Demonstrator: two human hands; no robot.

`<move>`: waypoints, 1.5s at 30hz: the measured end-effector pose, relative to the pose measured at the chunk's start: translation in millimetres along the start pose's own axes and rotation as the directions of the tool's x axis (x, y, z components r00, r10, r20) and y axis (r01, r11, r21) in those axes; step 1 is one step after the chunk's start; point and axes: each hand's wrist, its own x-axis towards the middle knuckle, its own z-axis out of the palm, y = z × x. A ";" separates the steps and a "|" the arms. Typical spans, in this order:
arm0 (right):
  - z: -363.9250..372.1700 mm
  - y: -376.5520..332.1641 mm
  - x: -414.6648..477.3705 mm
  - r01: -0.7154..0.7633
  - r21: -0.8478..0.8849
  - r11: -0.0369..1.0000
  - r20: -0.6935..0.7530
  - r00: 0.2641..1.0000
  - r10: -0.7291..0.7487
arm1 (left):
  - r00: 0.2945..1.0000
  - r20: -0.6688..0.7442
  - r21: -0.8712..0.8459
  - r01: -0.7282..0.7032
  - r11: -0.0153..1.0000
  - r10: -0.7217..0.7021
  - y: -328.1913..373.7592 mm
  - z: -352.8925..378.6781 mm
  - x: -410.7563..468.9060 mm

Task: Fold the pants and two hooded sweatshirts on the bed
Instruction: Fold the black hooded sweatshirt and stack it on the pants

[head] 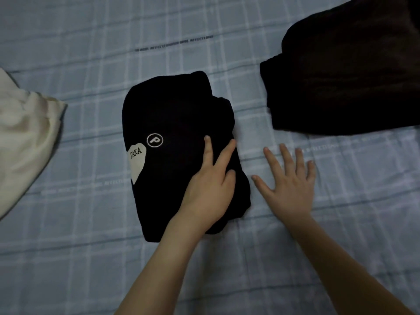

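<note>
Head view: the black sweatshirt with a white heart patch lies folded into a compact rectangle mid-way across the pale blue checked bed sheet, so that piece looks done. The left hand presses flat on its right side, fingers straight, grasping nothing. The right hand lies spread and empty on the sheet just beside it. A dark garment at upper right seems folded; the cream garment at left lies crumpled, probably yet to fold. No container shows
</note>
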 end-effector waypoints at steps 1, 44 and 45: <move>0.1 0.0 -0.4 -0.003 -0.004 1.000 0.000 1.000 0.003 | 0.998 -0.028 -0.021 -0.057 0.998 0.057 6.1 -9.6 -4.6; -19.2 -154.2 31.7 0.112 0.520 0.847 0.056 0.985 -0.165 | 0.804 -0.592 0.047 -0.038 0.998 0.058 -113.1 -22.5 17.3; -26.4 -155.8 32.5 0.112 0.516 0.849 0.082 0.981 -0.179 | 0.815 -0.578 0.019 -0.034 0.999 0.039 -108.7 -26.5 15.5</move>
